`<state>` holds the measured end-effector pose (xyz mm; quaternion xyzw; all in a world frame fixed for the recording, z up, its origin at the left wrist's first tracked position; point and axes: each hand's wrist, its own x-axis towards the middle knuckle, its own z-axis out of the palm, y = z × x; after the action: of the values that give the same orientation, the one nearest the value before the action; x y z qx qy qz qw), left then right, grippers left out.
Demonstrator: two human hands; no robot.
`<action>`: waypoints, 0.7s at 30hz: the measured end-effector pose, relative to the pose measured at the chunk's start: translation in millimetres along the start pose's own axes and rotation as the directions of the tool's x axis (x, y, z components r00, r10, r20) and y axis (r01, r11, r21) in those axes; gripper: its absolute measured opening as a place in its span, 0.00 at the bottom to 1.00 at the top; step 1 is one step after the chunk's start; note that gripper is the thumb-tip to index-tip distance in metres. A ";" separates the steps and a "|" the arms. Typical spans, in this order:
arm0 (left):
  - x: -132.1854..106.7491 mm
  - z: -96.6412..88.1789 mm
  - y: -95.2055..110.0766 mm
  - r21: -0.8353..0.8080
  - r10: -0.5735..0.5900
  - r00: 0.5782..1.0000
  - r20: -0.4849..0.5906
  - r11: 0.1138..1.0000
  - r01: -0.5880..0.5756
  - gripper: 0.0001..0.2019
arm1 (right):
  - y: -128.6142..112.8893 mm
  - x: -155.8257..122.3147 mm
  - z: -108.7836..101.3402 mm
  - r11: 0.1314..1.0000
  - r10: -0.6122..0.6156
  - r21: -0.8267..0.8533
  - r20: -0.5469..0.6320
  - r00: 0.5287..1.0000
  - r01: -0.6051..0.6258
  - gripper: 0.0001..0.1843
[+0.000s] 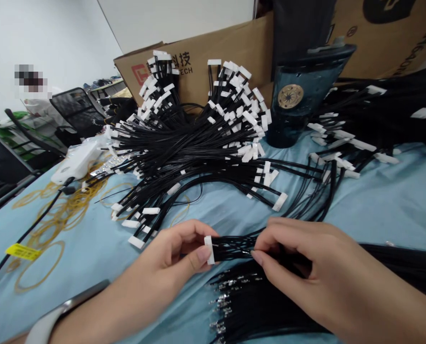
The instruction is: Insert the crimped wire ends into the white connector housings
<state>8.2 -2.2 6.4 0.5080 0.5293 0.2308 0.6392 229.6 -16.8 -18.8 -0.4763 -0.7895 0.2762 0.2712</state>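
Note:
In the head view, my left hand pinches a white connector housing between thumb and fingers. Several black wires run from it to the right. Just right of the housing, my right hand is closed in a pinch on a black wire with a small metal terminal at its tip. The terminal points left toward the housing, a short gap apart. Beneath my right hand lies a thick bundle of loose black wires whose bare ends carry shiny metal terminals.
A big pile of finished-looking black cables with white connectors lies behind my hands. More cables lie at right, by a blue tumbler. Yellow rubber bands and a black cord are left. Cardboard boxes stand behind; a person is far left.

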 end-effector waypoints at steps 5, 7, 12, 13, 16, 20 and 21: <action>-0.2 -0.2 -3.8 0.012 0.004 1.000 -0.006 1.000 -0.004 0.06 | -1.7 1.0 -1.8 0.999 -0.043 0.024 -0.002 0.999 0.043 0.12; -0.4 -0.7 -5.3 0.021 0.022 1.000 -0.010 1.000 -0.022 0.05 | -1.6 2.8 -1.7 0.998 -0.060 0.035 -0.001 0.998 0.060 0.12; -3.2 0.3 -3.2 0.081 0.021 1.000 0.001 0.996 -0.021 0.06 | 0.7 4.3 1.3 0.998 -0.051 0.039 -0.008 0.999 0.051 0.12; -4.3 1.1 -2.5 0.122 0.027 1.000 0.000 0.992 -0.027 0.05 | 0.9 4.3 1.8 0.998 -0.038 0.040 -0.004 0.999 0.038 0.12; -6.8 3.8 -2.0 0.254 0.083 0.996 -0.028 0.964 -0.073 0.05 | 0.8 3.7 2.7 0.999 -0.017 0.042 0.017 1.000 0.016 0.12; -7.3 6.4 -3.5 0.306 0.107 0.992 -0.059 0.948 -0.084 0.06 | -0.7 0.8 3.3 0.997 -0.045 0.066 0.017 0.999 0.043 0.13; -7.2 6.9 -3.7 0.306 0.109 0.992 -0.058 0.948 -0.086 0.07 | -1.2 0.2 3.7 0.997 -0.049 0.063 0.013 0.999 0.048 0.13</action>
<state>11.2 -12.4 5.8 0.6166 0.5560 0.1967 0.5215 226.2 -17.7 -20.6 -0.4461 -0.7937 0.2977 0.2869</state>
